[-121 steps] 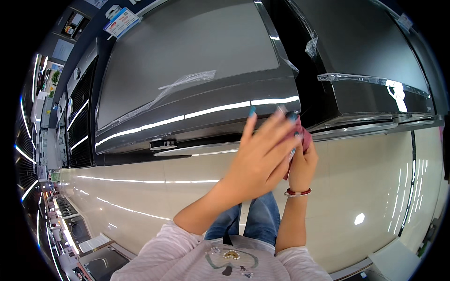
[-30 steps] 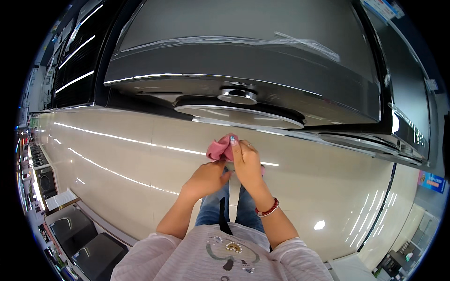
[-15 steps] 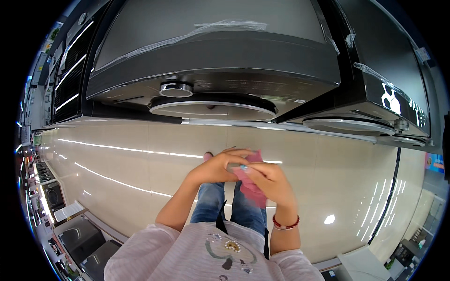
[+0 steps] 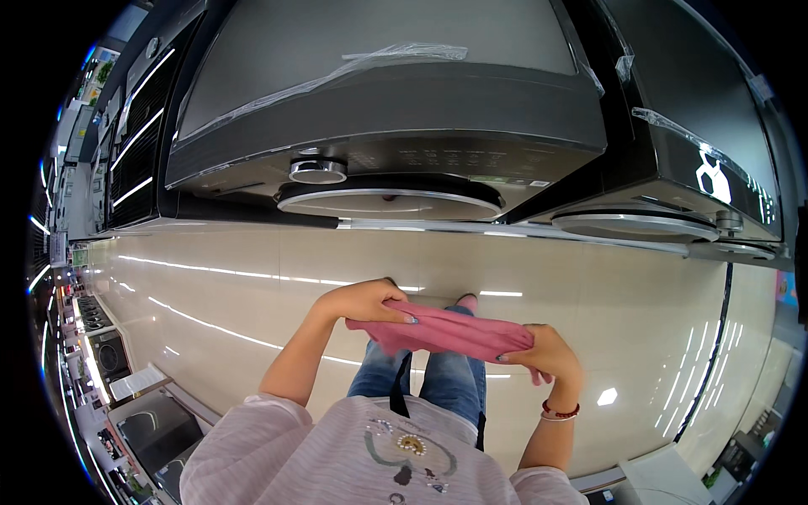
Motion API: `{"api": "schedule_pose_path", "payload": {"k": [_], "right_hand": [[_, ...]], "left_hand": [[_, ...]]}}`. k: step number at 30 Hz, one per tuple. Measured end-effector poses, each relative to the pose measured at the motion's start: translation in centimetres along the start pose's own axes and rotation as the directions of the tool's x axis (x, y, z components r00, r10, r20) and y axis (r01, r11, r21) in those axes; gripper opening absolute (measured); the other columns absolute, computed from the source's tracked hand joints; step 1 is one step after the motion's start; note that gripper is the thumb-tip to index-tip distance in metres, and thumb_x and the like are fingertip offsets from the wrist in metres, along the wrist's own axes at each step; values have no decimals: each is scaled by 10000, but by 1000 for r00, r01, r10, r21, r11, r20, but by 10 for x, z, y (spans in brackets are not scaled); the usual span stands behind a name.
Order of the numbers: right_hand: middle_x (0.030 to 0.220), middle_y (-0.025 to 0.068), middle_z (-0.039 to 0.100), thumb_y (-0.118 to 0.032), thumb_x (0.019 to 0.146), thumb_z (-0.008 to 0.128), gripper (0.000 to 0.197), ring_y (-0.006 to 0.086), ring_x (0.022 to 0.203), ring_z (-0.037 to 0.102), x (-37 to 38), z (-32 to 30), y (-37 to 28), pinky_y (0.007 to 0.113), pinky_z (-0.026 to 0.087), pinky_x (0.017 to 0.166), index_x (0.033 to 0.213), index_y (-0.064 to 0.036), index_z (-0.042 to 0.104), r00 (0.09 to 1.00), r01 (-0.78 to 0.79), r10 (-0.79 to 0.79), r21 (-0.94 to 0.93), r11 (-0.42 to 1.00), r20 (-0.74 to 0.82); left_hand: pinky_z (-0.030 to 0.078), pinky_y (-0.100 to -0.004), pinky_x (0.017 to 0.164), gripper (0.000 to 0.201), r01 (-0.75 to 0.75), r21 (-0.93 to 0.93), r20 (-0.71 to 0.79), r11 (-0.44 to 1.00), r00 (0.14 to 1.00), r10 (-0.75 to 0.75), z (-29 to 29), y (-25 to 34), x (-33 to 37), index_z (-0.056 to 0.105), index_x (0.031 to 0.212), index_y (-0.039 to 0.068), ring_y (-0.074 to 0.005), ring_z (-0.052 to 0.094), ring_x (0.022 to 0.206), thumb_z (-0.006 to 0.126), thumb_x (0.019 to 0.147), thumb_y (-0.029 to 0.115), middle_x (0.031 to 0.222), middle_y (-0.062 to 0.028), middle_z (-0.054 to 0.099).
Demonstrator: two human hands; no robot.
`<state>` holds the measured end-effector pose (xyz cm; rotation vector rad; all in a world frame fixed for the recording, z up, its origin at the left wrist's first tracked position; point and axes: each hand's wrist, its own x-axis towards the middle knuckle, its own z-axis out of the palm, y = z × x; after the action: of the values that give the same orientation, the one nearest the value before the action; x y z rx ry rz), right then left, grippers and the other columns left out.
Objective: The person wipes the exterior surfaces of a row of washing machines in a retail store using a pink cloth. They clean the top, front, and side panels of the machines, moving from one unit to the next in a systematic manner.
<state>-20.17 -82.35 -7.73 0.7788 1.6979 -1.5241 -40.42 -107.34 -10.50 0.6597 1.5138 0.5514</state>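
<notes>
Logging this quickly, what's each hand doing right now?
Left hand: closed, holding one end of the pink cloth.
Right hand: closed, holding the cloth's other end.

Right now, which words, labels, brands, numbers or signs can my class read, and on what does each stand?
None is clear enough to quote.
Middle machine's control panel: pale markings, too small.
Small white sticker on that panel: too small.
Right-hand machine's front: bright white shapes, no legible words.
Colored poster at right edge: cut off, unreadable.
Pink cloth in left hand and right hand: no lettering visible.
</notes>
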Motion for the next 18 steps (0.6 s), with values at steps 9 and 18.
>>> {"api": "schedule_pose_path", "payload": {"k": [9, 18], "right_hand": [[655, 76, 600, -73, 668, 603, 234, 107, 516, 528, 59, 31, 48, 253, 431, 477, 894, -13, 612, 996, 87, -89, -280, 956, 4], [726, 43, 576, -33, 745, 600, 219, 98, 580, 531, 64, 28, 34, 219, 431, 526, 962, -4, 586, 962, 271, -264, 298, 915, -66]], "left_hand": [[450, -350, 637, 313, 64, 371, 117, 926, 986, -116, 15, -48, 1, 589, 955, 62, -219, 581, 695, 668, 686, 202, 802, -108, 623], [438, -274, 525, 317, 90, 45, -134, 995, 987, -84, 4, -59, -11, 547, 951, -15, -182, 544, 571, 543, 820, 274, 701, -63, 573]]}}
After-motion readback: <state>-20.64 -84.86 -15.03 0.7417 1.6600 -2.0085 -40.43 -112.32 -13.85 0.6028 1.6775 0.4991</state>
